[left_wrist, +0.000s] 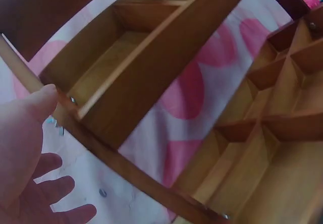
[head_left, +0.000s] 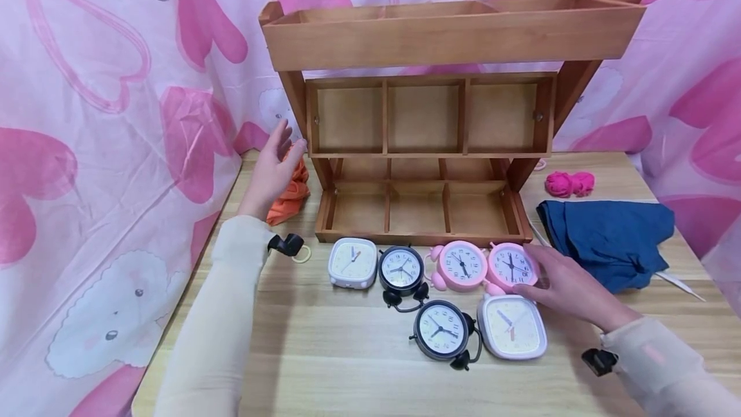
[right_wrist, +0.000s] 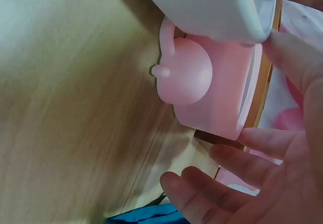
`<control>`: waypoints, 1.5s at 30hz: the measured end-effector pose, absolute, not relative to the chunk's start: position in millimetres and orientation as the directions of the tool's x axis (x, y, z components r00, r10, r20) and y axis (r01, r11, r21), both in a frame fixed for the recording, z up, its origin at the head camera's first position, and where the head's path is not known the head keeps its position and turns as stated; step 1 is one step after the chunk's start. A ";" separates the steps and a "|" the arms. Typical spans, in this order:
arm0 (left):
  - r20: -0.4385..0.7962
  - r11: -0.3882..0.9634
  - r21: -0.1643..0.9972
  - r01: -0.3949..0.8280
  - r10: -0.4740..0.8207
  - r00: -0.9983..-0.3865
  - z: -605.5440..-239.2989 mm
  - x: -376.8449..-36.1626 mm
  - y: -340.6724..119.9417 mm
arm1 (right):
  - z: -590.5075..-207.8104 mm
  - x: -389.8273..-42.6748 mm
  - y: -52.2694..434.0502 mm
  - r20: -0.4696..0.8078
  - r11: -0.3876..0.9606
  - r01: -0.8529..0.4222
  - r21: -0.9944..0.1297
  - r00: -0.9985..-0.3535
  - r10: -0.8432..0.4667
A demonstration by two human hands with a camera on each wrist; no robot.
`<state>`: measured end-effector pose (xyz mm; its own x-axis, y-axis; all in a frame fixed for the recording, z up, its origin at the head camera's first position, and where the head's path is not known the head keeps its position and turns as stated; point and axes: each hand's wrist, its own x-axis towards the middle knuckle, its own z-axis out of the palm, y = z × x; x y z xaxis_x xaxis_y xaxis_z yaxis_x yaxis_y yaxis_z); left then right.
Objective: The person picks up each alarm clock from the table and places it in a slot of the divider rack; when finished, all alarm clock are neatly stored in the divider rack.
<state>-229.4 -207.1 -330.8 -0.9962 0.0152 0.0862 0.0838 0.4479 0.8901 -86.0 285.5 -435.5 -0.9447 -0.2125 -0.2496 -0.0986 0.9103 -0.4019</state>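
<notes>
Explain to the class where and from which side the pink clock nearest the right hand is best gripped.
Grip the pink alarm clock round its rim, thumb on one side and fingers on the other, probably coming from the right where the right hand already touches it. It lies face up on the table, the white square clock crowds its near side, and its bells look too small to hold.

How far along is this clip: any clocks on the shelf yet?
None yet: every shelf compartment in view is empty. All six clocks lie on the table. In hand: the right hand touches a pink clock; the left hand is open beside the shelf. All six remain.
</notes>
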 end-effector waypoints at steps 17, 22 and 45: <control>0.164 0.376 0.916 0.143 -0.024 -0.986 -334.6 -250.9 -187.9 | -438.6 -99.9 268.4 -0.348 0.894 -0.006 -0.447 -0.920 -0.180; 0.173 0.396 0.906 0.153 -0.017 -0.985 -336.5 -250.9 -187.3 | -439.9 -101.8 264.4 -0.373 0.899 0.035 -0.437 -0.917 -0.145; 0.186 0.417 0.891 0.180 0.028 -0.982 -336.0 -253.2 -185.0 | -385.6 -103.8 268.5 -0.004 0.871 -0.147 -0.469 -0.986 -0.169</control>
